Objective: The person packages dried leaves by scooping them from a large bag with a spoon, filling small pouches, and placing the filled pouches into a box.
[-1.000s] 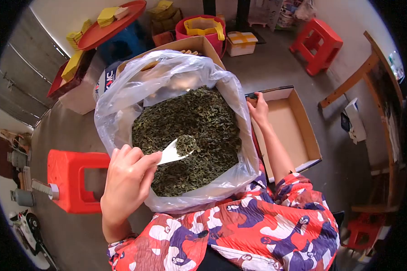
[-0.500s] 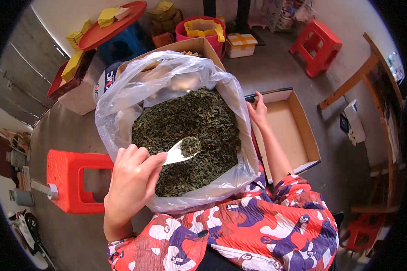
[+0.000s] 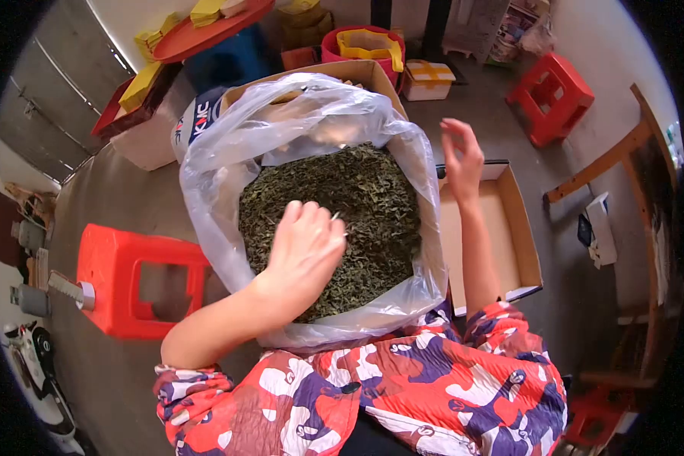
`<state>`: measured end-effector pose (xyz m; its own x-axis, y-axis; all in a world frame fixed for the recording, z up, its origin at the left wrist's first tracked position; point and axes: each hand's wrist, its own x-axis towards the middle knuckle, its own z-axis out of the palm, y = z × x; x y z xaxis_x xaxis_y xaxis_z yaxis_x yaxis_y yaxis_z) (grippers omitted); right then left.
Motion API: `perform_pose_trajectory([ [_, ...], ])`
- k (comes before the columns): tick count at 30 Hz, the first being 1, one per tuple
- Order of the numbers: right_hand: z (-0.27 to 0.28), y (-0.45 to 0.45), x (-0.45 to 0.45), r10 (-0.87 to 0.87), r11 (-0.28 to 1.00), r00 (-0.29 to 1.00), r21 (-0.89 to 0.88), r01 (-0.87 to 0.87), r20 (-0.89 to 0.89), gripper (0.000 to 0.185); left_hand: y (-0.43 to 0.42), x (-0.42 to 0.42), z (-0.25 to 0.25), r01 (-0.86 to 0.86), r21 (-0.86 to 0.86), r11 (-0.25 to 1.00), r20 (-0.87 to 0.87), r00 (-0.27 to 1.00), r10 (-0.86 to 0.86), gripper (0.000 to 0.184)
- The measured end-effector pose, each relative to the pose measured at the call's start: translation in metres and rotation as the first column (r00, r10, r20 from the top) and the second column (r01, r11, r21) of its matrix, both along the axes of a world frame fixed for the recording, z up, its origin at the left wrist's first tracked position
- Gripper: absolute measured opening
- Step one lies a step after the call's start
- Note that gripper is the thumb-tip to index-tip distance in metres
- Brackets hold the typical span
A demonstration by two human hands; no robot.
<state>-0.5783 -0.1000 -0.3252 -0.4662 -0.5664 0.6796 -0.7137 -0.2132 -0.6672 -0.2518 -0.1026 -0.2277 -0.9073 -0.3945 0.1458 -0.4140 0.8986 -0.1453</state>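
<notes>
My left hand (image 3: 305, 247) is closed over the dark green dried leaves (image 3: 357, 182), which look like loose tea. White bits of a scoop show at its fingertips; the hand hides the rest, so I cannot see what the scoop holds. The leaves fill a clear plastic bag (image 3: 224, 167) lining a cardboard box (image 3: 372, 76). To the right of the bag, my right hand (image 3: 463, 161) is raised with its fingers loosely apart and nothing in them. Below that hand lies a shallow, dark-edged box (image 3: 509, 220).
A red stool (image 3: 140, 281) with a tape dispenser (image 3: 72, 290) on it stands at left. Another red stool (image 3: 551, 99) is at far right, near a wooden frame (image 3: 600, 175). A pink tub (image 3: 333, 49) and white foam box (image 3: 428, 81) sit behind the bag.
My left hand has moved right over the leaves and turned, so the leaf-filled scoop is now mostly hidden. My right hand has lifted from the shallow box's edge. The view has shifted slightly.
</notes>
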Motion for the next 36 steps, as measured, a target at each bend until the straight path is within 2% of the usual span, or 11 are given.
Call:
perform_pose_trajectory([
  [3, 0.069, -0.042, 0.024, 0.283, 0.955, 0.946, -0.042, -0.293, -0.161, 0.014, -0.006, -0.012, -0.015, 0.014, -0.019, 1.0, -0.008, 1.0, -0.014, 0.023],
  [5, 0.104, -0.069, 0.041, 0.539, 0.834, 0.842, 0.122, -0.538, 0.023, 0.013, -0.006, -0.008, -0.015, 0.009, -0.005, 1.0, -0.011, 1.0, -0.009, 0.027],
  [8, 0.12, -0.131, 0.048, 0.772, 0.609, 0.636, 0.302, -0.733, -0.012, 0.015, -0.003, 0.002, -0.014, 0.007, 0.028, 1.0, -0.063, 0.998, -0.005, 0.032],
  [15, 0.121, -0.188, 0.093, 0.752, 0.579, 0.653, 0.559, -0.593, -0.087, 0.033, 0.005, 0.007, -0.005, 0.013, 0.103, 0.995, -0.165, 0.986, 0.004, 0.038],
  [17, 0.107, -0.202, 0.099, 0.718, 0.682, 0.642, 0.453, -0.574, -0.269, 0.028, 0.006, 0.007, -0.003, 0.012, 0.108, 0.994, -0.172, 0.985, 0.007, 0.038],
  [20, 0.098, -0.207, 0.103, 0.621, 0.78, 0.741, 0.294, -0.552, -0.257, 0.027, 0.006, 0.008, -0.001, 0.01, 0.12, 0.993, -0.187, 0.982, 0.013, 0.038],
  [25, 0.13, -0.172, 0.088, 0.518, 0.836, 0.856, 0.22, -0.503, -0.012, 0.02, 0.008, 0.012, 0.0, -0.01, 0.136, 0.991, -0.218, 0.975, 0.04, 0.039],
  [30, 0.168, -0.128, 0.06, 0.535, 0.837, 0.797, -0.045, -0.546, 0.28, 0.016, 0.007, 0.018, 0.001, -0.019, 0.095, 0.995, -0.25, 0.967, 0.042, 0.035],
  [33, 0.188, -0.08, 0.056, 0.677, 0.733, 0.592, -0.339, -0.589, 0.437, 0.023, 0.009, 0.023, 0.004, -0.032, 0.077, 0.997, -0.28, 0.959, 0.052, 0.033],
  [34, 0.186, -0.062, 0.055, 0.685, 0.729, 0.622, -0.366, -0.579, 0.379, 0.024, 0.009, 0.024, 0.006, -0.036, 0.08, 0.996, -0.282, 0.958, 0.058, 0.033],
  [36, 0.178, -0.037, 0.04, 0.722, 0.682, 0.462, -0.416, -0.602, 0.516, 0.026, 0.009, 0.029, 0.009, -0.034, 0.087, 0.996, -0.305, 0.951, 0.059, 0.03],
])
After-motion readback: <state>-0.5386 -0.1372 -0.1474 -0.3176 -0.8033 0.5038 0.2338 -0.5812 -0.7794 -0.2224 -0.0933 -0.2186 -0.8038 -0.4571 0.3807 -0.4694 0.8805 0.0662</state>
